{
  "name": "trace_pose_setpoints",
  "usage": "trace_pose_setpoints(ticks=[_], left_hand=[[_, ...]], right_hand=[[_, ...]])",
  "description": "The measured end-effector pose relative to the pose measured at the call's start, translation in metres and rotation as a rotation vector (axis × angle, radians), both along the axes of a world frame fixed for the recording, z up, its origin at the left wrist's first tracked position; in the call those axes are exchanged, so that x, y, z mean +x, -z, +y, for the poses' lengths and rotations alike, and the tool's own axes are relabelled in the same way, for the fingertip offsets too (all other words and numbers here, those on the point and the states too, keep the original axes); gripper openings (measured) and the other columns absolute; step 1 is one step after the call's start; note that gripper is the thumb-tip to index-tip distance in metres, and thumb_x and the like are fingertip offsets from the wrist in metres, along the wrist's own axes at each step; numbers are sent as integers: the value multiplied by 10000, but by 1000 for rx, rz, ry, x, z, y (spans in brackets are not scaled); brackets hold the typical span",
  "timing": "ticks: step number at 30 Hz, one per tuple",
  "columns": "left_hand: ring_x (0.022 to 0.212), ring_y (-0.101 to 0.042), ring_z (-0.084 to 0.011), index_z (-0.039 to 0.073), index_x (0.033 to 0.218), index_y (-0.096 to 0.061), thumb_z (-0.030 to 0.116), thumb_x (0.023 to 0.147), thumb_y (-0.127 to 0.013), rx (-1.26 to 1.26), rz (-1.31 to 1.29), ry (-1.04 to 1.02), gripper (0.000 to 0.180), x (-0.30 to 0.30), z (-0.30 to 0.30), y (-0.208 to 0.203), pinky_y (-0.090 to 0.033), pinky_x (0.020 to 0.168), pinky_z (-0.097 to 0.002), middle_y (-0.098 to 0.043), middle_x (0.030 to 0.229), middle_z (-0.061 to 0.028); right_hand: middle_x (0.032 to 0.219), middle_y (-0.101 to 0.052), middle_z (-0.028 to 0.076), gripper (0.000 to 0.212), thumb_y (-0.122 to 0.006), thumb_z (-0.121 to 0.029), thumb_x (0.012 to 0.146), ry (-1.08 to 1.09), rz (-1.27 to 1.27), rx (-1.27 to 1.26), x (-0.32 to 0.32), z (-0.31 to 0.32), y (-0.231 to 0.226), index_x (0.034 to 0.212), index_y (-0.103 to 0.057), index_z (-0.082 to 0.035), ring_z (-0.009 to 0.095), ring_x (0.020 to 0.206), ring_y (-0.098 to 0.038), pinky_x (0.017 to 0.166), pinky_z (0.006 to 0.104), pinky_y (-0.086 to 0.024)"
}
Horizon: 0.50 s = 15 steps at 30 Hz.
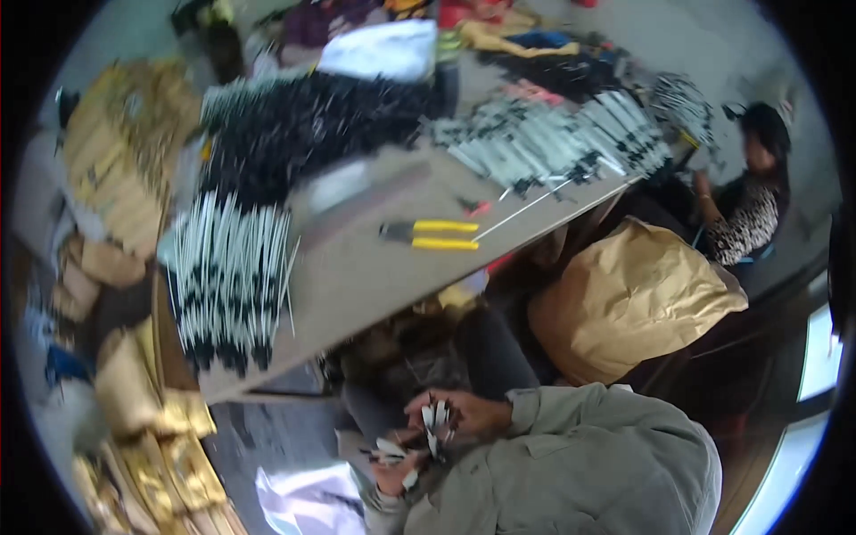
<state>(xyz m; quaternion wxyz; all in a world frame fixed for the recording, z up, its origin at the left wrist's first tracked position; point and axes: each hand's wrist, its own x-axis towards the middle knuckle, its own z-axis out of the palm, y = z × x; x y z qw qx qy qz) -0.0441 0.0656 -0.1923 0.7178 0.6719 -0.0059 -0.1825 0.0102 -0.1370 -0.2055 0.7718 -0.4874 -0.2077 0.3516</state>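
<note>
Low in front of my body, below the table edge, my left hand (393,473) and my right hand (473,415) are close together. Several short white strips with dark ends (434,417) show between the curled fingers of my right hand. More white strips (389,450) stick out from my left hand. Blur and small size keep me from telling exactly what these pieces are. Both hands are closed around them. A white sheet or bag (308,501) lies beside my left forearm.
On the table (357,294) lie yellow-handled pliers (432,234), bundles of white sticks with black ends (230,276), a black heap (312,125) and pale green-white bundles (553,138). A large brown paper sack (633,299) stands at right. Another person (749,196) sits beyond it.
</note>
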Motion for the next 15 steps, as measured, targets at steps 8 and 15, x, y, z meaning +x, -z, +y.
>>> trace_pose_setpoints(ticks=[8, 15], left_hand=[[837, -553, -168, -59, 956, -574, 31, 678, -665, -154, -141, -180, 306, -12, -17, 19, -440, 779, -282, -586, 924, -116], [773, -574, -160, -73, 936, -569, -11, 671, -668, -127, -112, -261, 289, -6, -20, 20, -459, 743, -272, -604, 897, -119]], right_hand=[[785, -525, -7, 288, -731, -139, 727, 202, -173, -148, -5, 6, -17, 900, -516, -54, 71, 733, -468, 658, 241, -407], [715, -507, -7, 248, -725, -158, 734, 212, -114, -234, 3, 9, -26, 833, -525, -48, 67, 695, -460, 616, 241, -403]])
